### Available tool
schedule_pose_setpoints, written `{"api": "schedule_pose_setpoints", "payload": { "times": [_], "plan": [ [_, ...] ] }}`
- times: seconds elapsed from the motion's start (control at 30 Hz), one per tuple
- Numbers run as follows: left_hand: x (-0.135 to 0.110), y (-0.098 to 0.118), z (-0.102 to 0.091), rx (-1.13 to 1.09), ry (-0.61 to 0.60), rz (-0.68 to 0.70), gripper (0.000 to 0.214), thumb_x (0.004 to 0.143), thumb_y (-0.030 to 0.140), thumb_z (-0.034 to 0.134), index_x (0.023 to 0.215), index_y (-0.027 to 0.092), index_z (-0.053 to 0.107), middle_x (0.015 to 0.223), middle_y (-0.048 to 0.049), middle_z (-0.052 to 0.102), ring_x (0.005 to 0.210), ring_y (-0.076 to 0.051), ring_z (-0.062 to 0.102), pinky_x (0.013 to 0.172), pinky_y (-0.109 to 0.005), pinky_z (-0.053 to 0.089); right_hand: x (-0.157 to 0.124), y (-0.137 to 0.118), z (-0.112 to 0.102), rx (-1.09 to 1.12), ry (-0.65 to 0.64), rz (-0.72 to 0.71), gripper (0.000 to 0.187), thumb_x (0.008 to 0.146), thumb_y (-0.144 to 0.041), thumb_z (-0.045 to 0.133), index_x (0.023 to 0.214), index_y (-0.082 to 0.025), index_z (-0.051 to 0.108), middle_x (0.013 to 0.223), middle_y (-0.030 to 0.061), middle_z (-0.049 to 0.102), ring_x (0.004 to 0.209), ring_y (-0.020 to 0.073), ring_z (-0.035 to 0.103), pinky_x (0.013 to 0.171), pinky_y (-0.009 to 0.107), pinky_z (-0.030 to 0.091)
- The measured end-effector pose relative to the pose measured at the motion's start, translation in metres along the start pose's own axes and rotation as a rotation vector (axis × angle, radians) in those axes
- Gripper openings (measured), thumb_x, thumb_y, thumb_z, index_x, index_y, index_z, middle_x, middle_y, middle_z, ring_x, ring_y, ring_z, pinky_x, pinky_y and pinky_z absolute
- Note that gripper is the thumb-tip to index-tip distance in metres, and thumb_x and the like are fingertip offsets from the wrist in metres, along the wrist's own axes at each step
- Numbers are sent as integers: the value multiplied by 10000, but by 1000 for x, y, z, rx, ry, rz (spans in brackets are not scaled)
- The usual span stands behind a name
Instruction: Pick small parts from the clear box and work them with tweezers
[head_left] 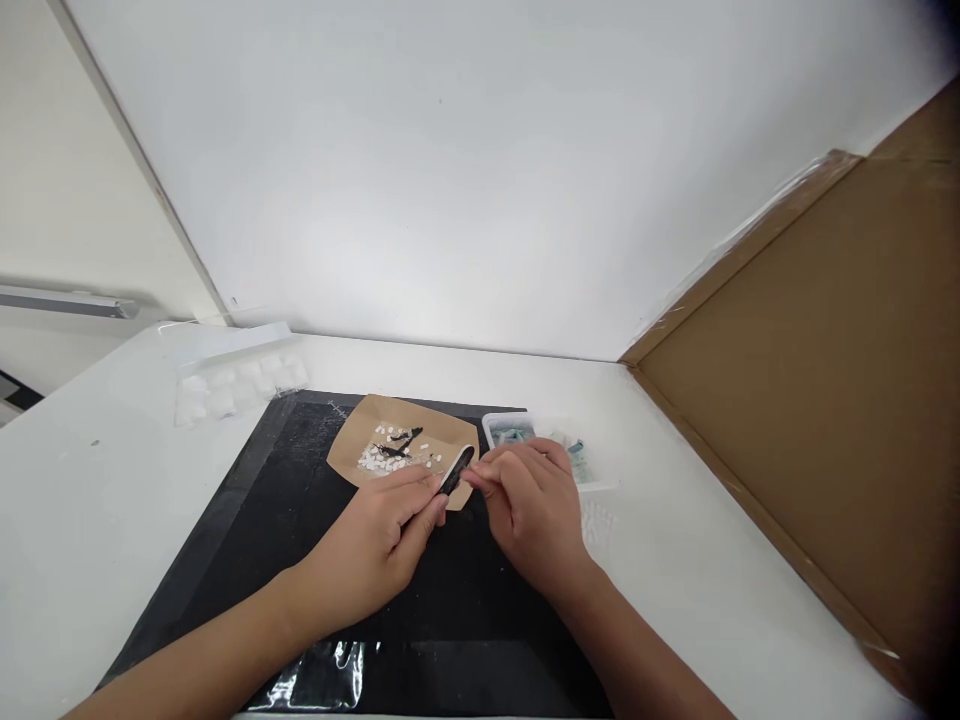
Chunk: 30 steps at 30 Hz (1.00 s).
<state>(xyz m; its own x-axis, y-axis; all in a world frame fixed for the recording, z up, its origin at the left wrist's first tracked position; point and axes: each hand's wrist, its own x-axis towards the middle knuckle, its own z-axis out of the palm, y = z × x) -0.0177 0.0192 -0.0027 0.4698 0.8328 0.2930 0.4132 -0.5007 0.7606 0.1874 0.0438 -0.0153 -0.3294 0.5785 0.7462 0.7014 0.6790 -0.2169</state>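
My left hand [386,530] is closed round a small oblong black piece with a white edge [457,470], held tilted between thumb and fingers. My right hand [529,500] is closed in a pinch right beside that piece; its fingertips are at the piece's side, and what they hold, if anything, is too small to make out. Just beyond both hands lies a brown paper tray [442,430] with small white bits [373,460] and torn black strips [405,442] in it. The underside of the oblong piece is hidden by my left fingers.
A black mat [300,540] covers the middle of the white table [97,520]. Behind my right hand stands a white plastic tub [495,425] with greenish contents. A clear compartmented pack [240,385] lies at the back left. A cardboard panel [825,400] borders the right side.
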Motion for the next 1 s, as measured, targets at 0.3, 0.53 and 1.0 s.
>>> {"api": "schedule_pose_setpoints", "payload": {
  "times": [0.3,0.53,1.0],
  "plan": [
    [-1,0,2,3,12,6,311,1082,207,410,809,180,558,769,-2,553,755,-142,542,733,-268,411,0,4,-1,-13,35,32,202,993,-177,655,822,-214,554,768,-21,728,723,147,679,852,362,386],
    [-5,4,3,-302,-106,-291,365,1090,403,389,836,201,557,540,61,495,455,-103,464,528,-238,395,-3,8,0,127,-89,-35,200,998,-183,636,821,-216,547,733,-30,704,692,142,660,834,350,402],
    [-2,12,-3,-174,-37,-192,354,1088,339,405,806,200,568,570,62,507,533,-110,502,694,-268,441,-2,2,3,190,92,3,138,955,-131,672,891,-231,603,752,-26,747,726,159,725,776,332,466]
  ]
}}
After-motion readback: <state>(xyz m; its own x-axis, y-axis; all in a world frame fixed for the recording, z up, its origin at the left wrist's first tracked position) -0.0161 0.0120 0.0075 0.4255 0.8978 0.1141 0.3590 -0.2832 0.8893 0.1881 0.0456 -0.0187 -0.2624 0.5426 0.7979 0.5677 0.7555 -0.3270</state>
